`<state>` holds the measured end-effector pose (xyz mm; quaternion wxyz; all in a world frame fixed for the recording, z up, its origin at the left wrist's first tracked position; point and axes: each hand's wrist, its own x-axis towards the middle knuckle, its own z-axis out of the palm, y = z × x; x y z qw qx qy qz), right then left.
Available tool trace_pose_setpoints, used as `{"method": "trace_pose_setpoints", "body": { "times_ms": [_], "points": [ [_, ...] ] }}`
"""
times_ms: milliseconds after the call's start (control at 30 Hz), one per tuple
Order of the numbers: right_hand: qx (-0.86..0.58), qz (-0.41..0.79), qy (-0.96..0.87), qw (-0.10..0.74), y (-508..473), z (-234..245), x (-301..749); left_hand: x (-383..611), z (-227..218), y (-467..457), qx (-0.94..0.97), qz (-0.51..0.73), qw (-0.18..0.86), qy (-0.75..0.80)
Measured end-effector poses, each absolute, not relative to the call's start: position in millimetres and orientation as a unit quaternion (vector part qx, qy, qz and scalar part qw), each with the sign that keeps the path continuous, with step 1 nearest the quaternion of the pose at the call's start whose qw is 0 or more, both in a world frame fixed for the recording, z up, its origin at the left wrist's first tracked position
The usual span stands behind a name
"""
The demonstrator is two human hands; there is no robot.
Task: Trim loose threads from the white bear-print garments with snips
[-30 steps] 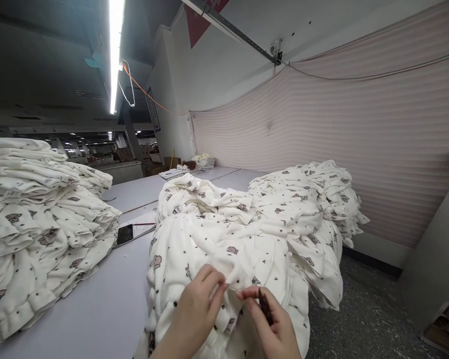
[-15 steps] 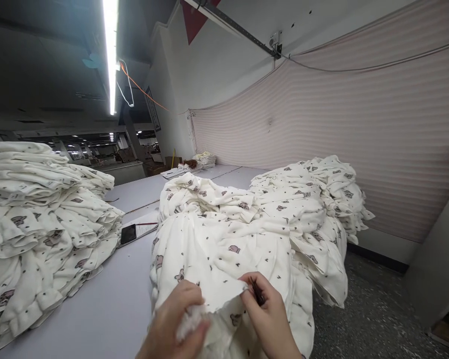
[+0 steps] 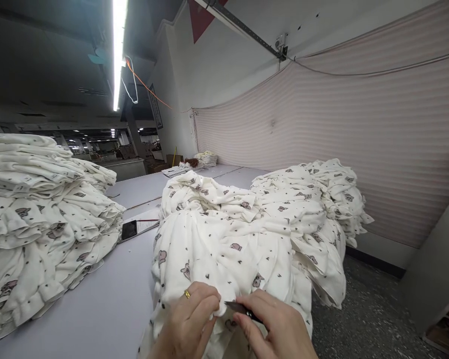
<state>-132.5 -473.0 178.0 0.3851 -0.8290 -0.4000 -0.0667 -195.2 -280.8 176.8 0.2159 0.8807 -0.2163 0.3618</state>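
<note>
A white printed garment (image 3: pixel 217 239) with small animal figures and dark specks is draped in front of me, on top of a heap of the same cloth. My left hand (image 3: pixel 189 316), with a gold ring on one finger, is closed on a pinch of its edge. In my right hand (image 3: pixel 275 319) are dark thread snips (image 3: pixel 235 306), their blade end pointing left toward the pinched cloth. The blade tip is close to the left fingertips; whether it touches the cloth I cannot tell. Most of the snips' body is hidden by the right fingers.
More printed cloth (image 3: pixel 307 199) is heaped at the right, hanging over the table edge. A tall stack of folded pieces (image 3: pixel 41 219) stands on the left of the table (image 3: pixel 108 294). Between them lie a phone (image 3: pixel 129 229) and a pencil on paper. Speckled floor (image 3: pixel 362 294) shows at right.
My left hand has shifted up and right to the cloth edge, near the right hand. The snips have turned from inside the right palm to point left. The stretched edge is now gathered.
</note>
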Motion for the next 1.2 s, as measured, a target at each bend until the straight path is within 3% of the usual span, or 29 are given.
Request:
{"method": "trace_pose_setpoints", "body": {
  "times_ms": [267,533,967,1200],
  "points": [
    [-0.827,-0.056,-0.357,0.431,-475,178,-132,-197,186,-279,0.884,0.364,0.155,-0.25],
    [-0.794,-0.128,-0.346,0.483,-467,161,-139,-200,184,-277,0.894,0.329,0.221,-0.21],
    [-0.783,-0.121,-0.369,0.485,-461,159,-134,-205,185,-275,0.889,0.26,0.362,-0.101],
    [-0.715,-0.113,-0.305,0.619,-441,143,-138,-201,195,-285,0.833,0.193,0.51,0.093]
  ]
}}
